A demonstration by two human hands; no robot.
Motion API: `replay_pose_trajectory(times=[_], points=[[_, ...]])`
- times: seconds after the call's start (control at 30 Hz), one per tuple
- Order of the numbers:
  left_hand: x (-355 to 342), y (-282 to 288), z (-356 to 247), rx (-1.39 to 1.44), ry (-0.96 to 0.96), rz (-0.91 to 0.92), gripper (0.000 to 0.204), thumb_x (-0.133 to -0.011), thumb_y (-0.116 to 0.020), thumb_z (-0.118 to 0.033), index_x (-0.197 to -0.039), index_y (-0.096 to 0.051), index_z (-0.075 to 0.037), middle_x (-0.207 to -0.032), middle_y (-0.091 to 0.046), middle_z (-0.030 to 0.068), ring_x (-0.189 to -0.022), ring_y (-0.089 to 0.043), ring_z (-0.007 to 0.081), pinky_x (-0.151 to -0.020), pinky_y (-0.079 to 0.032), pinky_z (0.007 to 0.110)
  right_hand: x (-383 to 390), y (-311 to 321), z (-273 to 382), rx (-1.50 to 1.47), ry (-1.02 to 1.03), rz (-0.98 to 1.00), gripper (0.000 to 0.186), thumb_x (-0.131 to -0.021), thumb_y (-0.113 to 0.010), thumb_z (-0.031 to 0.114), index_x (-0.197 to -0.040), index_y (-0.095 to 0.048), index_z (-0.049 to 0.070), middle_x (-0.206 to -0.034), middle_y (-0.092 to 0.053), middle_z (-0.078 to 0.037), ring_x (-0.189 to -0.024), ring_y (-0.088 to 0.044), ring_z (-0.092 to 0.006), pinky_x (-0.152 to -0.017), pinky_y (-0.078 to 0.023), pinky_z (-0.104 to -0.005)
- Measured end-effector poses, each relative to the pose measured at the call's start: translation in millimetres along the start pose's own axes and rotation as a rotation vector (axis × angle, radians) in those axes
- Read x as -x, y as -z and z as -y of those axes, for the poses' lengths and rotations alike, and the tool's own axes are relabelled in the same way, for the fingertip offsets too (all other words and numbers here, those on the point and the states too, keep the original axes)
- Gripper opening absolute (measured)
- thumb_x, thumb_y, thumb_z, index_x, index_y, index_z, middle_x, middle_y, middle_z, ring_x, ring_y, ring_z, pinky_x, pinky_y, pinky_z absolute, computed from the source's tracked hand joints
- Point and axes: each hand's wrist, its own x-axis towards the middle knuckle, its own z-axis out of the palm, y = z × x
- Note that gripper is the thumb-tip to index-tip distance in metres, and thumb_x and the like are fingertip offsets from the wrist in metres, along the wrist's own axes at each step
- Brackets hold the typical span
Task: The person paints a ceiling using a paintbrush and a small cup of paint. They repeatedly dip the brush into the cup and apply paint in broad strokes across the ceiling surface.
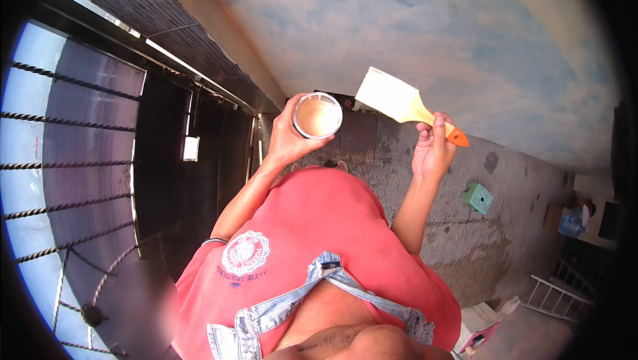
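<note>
My left hand (286, 135) is wrapped round a clear cup (318, 115) of cream-coloured liquid, in the middle of the view. To its right, my right hand (432, 150) grips the orange-tipped wooden handle of a wide flat paintbrush (392, 97), its broad white head pointing up and left. The brush head is apart from the cup. A wall (465, 41) painted in mottled pale blue and cream fills the upper right, beyond the brush.
Twisted dark metal bars (80, 165) line the left side. A green step stool (477, 197) stands on grey concrete (432, 240) at right. A metal ladder (555, 293), a blue water bottle (571, 224) and a pink-and-white box (475, 330) are at the right and lower right.
</note>
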Motion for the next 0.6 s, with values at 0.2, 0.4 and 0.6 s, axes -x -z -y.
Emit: replay_pose_trajectory(times=[0.2,0.4,0.6], points=[[7.4,-2.7,1.7,-0.037,0.033,-0.016,0.093,-0.062,-0.096,-0.026,-0.138,-0.050,-0.001,-0.127,-0.068,0.0155,-0.120,-0.066,0.0254,-0.104,-0.052,0.040,-2.4,-1.2,-2.6,-0.163,-0.052,-0.054,0.026,-0.103,-0.063,0.020,-0.113,-0.063,-0.005,-0.102,-0.070,-0.014,-0.074,-0.069,-0.0169,-0.070,-0.059,-0.0253],[21.4,3.9,3.5,-0.007,0.081,-0.049,0.090,-0.061,-0.095,-0.024,-0.136,-0.052,-0.002,-0.126,-0.069,0.0148,-0.120,-0.066,0.0250,-0.105,-0.051,0.039,-21.9,11.5,-34.3,-0.033,0.072,-0.041,0.029,-0.105,-0.061,0.017,-0.118,-0.061,-0.008,-0.106,-0.070,-0.016,-0.082,-0.073,-0.0208,-0.078,-0.060,-0.0277],[29.4,4.3,17.1,-0.027,0.072,-0.094,0.091,-0.060,-0.095,-0.021,-0.137,-0.052,-0.002,-0.125,-0.069,0.0150,-0.119,-0.067,0.0256,-0.104,-0.052,0.040,-91.3,-34.2,-54.6,0.011,0.273,0.145,0.030,-0.105,-0.061,0.014,-0.124,-0.060,-0.008,-0.115,-0.069,-0.018,-0.092,-0.073,-0.0239,-0.083,-0.059,-0.0297]])
